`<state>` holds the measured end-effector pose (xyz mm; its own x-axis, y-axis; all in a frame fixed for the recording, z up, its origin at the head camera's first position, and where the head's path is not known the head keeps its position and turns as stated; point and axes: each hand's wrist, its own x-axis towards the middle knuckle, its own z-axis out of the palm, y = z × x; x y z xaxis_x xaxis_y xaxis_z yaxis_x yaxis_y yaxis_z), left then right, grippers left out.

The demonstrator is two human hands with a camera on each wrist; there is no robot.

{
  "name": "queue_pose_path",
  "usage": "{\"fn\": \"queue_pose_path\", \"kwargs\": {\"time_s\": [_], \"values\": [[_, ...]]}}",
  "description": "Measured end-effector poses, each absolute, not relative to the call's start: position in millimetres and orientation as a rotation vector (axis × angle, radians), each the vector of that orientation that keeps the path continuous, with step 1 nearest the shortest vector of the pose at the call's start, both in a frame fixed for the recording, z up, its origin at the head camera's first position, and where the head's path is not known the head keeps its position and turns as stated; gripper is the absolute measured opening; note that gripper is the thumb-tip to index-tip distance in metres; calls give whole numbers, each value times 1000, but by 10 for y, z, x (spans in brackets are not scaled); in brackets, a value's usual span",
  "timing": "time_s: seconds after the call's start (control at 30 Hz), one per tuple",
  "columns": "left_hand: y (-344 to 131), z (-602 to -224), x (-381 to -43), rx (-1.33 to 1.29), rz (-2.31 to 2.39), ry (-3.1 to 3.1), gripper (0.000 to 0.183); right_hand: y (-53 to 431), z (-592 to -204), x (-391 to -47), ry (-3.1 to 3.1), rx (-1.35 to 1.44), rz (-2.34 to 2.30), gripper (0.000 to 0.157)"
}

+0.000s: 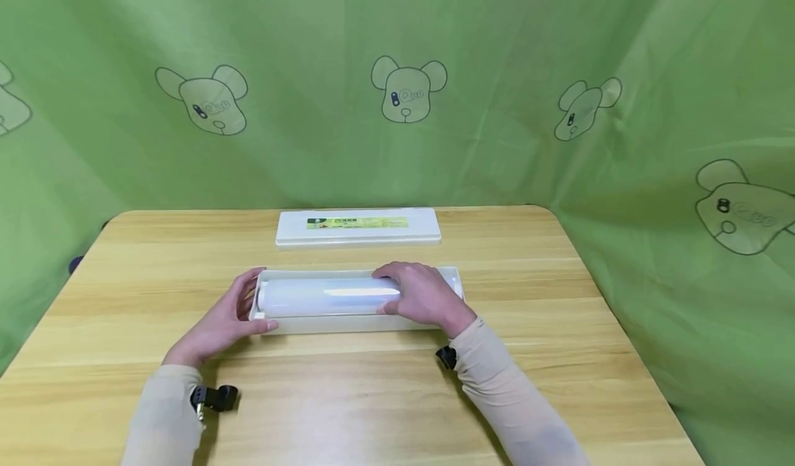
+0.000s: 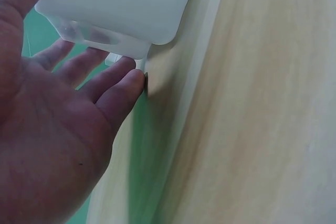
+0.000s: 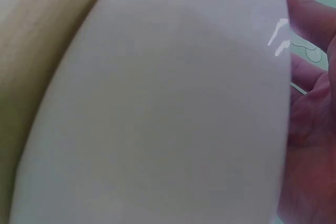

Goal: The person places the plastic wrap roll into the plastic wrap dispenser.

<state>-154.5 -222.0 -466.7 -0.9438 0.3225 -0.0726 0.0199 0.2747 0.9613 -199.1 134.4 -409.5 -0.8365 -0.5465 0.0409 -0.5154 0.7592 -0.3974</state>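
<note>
A long white open-topped cling film dispenser box (image 1: 348, 324) stands on the table in the head view. Inside it lies a shiny, pale roll of cling film (image 1: 310, 297). The left hand (image 1: 223, 317) holds the box's left end, thumb along the front wall and fingers around the end and back. In the left wrist view, the fingertips of the left hand (image 2: 68, 108) touch the end of the box (image 2: 121, 9). Over the right part of the roll, the right hand (image 1: 425, 297) grips it between thumb and fingers. The box wall (image 3: 157, 98) hides much of that hand (image 3: 310, 114) in the right wrist view.
Behind the box, a white lid (image 1: 295, 228) with a green and yellow label lies on the wooden table (image 1: 348, 397). A green curtain (image 1: 310, 141) with bear-head drawings hangs around the table's back and sides. A black wrist camera (image 1: 217, 398) sits on the left sleeve.
</note>
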Motion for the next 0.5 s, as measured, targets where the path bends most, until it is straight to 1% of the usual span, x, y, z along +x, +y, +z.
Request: {"fn": "queue_pose_path", "kwargs": {"time_s": [0.5], "values": [[-2231, -4693, -1541, 355, 1764, 2277, 101, 1387, -4200, -2030, 2835, -898, -646, 57]]}}
